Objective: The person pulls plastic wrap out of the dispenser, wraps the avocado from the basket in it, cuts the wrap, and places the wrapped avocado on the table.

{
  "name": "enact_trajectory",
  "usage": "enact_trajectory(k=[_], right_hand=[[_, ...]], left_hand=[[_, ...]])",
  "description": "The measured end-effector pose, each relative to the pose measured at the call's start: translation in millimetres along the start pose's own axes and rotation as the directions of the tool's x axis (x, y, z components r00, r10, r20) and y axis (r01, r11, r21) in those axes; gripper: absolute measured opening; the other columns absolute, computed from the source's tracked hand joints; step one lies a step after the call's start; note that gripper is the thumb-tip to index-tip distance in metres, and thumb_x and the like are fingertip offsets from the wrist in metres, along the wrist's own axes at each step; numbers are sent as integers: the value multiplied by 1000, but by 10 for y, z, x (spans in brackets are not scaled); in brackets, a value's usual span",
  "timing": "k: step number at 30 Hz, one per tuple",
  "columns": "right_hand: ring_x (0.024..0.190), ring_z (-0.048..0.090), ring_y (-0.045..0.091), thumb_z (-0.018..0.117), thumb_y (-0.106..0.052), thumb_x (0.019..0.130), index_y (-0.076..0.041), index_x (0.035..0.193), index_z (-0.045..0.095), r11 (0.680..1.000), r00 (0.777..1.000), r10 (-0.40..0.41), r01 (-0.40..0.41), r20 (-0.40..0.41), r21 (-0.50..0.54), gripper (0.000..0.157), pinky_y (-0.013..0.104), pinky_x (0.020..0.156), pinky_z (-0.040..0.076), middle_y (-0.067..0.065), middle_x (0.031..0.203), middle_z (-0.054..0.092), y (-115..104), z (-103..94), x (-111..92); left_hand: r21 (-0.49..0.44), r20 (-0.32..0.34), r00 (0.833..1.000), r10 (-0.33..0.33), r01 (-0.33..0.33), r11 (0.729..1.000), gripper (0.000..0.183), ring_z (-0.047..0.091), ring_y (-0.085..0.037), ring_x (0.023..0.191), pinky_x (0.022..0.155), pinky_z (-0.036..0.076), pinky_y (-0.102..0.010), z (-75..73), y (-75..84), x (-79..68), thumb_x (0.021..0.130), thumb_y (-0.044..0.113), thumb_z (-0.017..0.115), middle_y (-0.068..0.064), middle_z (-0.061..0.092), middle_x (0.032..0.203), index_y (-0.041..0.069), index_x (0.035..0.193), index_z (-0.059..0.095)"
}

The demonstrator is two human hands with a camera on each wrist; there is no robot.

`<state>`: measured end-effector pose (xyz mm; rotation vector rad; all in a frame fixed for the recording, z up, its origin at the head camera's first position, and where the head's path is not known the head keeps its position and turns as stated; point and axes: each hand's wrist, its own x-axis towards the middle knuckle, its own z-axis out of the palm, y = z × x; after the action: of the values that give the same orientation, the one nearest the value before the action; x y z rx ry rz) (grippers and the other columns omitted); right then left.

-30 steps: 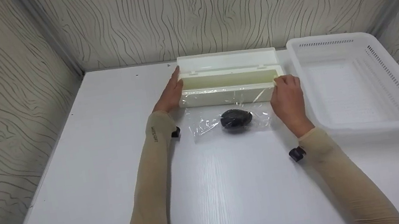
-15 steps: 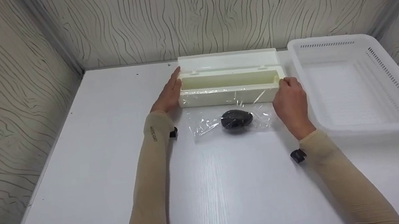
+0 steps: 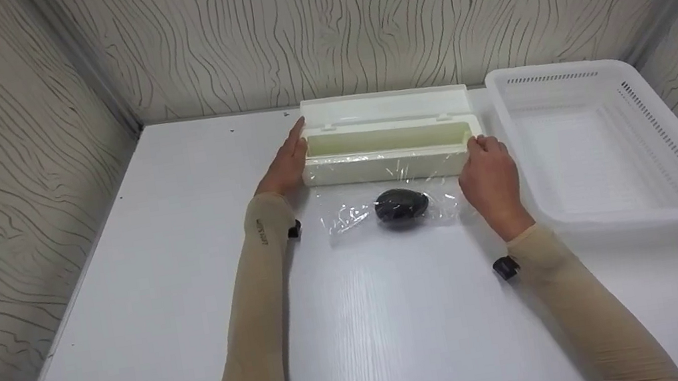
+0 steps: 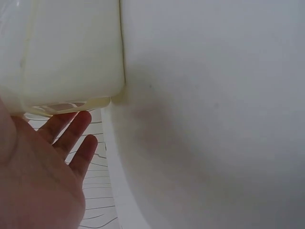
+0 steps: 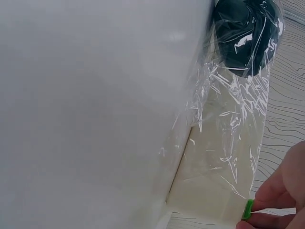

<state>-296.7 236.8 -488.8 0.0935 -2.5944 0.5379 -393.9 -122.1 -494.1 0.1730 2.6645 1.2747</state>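
- While the left hand [image 3: 285, 165] steadies one end of the cling-film dispenser [image 3: 388, 137] with straight fingers, the right hand [image 3: 490, 178] pinches a green slide cutter [image 5: 248, 209] at the other.
- The step in hand looks like cutting the film [image 3: 346, 215]; the next move probably calls for lifting the sheet if it is severed, otherwise another level slide.
- Upper centre, the dispenser's lid [image 3: 383, 104] is tipped back; film drapes over its front.
- Mid-frame, a dark avocado-shaped object [image 3: 401, 204] lies with the film, apparently beneath it.
- The counter [image 3: 360, 328] is white; a white basket [image 3: 639, 217] stands upper right.
- Pale wood-grain-patterned walls [image 3: 314, 26] enclose back and sides.
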Motion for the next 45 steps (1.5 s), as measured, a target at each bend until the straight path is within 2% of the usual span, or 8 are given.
enact_trajectory(k=[8, 16, 22, 27, 30, 36, 41, 45], right_hand=[[111, 62, 50, 47, 2, 94, 12, 126, 65, 1000, 1000, -4, 3, -11, -23, 39, 61, 87, 53, 31, 124, 65, 1, -35, 16], [119, 59, 48, 46, 8, 88, 9, 130, 65, 999, 999, -37, 37, 4, 32, 46, 62, 103, 45, 29, 126, 64, -5, 4, 23], [121, 57, 48, 45, 8, 87, 8, 132, 64, 998, 999, -29, 27, 28, 63, 49, 62, 106, 43, 29, 127, 63, -34, -4, 30], [122, 58, 47, 44, 10, 86, 8, 132, 65, 994, 999, -28, 23, 43, 103, 50, 63, 104, 44, 28, 128, 64, -47, -14, 50], [125, 56, 46, 44, 10, 86, 8, 132, 65, 992, 998, -18, 10, 62, 123, 51, 63, 106, 43, 28, 131, 63, -59, -15, 53], [131, 53, 45, 42, 8, 87, 8, 136, 62, 986, 994, 7, -24, 106, 168, 53, 58, 112, 40, 28, 137, 61, -71, 4, 72], [133, 52, 45, 42, 8, 86, 7, 137, 62, 973, 991, 23, -52, 129, 224, 55, 56, 113, 41, 28, 139, 60, -69, 10, 83], [136, 49, 45, 41, 8, 85, 7, 140, 59, 968, 986, 33, -72, 160, 240, 57, 56, 113, 40, 27, 144, 57, -77, 12, 75]], left_hand=[[-25, 1, 1000, 1, -1, 1000, 57, 12, -21, 162, 130, 9, -53, -12, 1, 8, 109, 54, 17, 9, 14, 175, 51, 163, 0], [4, -13, 999, 39, -39, 999, 58, 11, -22, 162, 131, 9, -51, -38, -10, 39, 111, 48, 17, 5, 13, 175, 40, 166, 1], [-12, -6, 1000, 24, -24, 1000, 57, 11, -20, 162, 131, 9, -50, -32, 4, 57, 111, 49, 16, 7, 14, 175, 43, 166, 1], [-10, -21, 1000, -5, 5, 1000, 56, 17, -23, 161, 130, 12, -53, -17, 23, 67, 110, 51, 15, 4, 21, 173, 48, 164, 2], [4, -25, 999, -28, 28, 1000, 57, 20, -24, 160, 130, 14, -54, -3, 31, 74, 109, 53, 14, 4, 23, 172, 50, 164, 1], [18, -39, 999, -15, 15, 1000, 57, 24, -26, 159, 130, 16, -53, 13, 30, 85, 110, 50, 15, 1, 28, 171, 45, 165, 4], [41, -44, 998, -33, 35, 999, 56, 30, -28, 156, 129, 18, -55, 15, 35, 56, 109, 51, 14, -2, 32, 168, 48, 164, 3], [57, -49, 999, -20, 22, 998, 55, 33, -30, 154, 128, 19, -56, 18, 40, 56, 111, 49, 15, -6, 35, 166, 46, 165, 4]])
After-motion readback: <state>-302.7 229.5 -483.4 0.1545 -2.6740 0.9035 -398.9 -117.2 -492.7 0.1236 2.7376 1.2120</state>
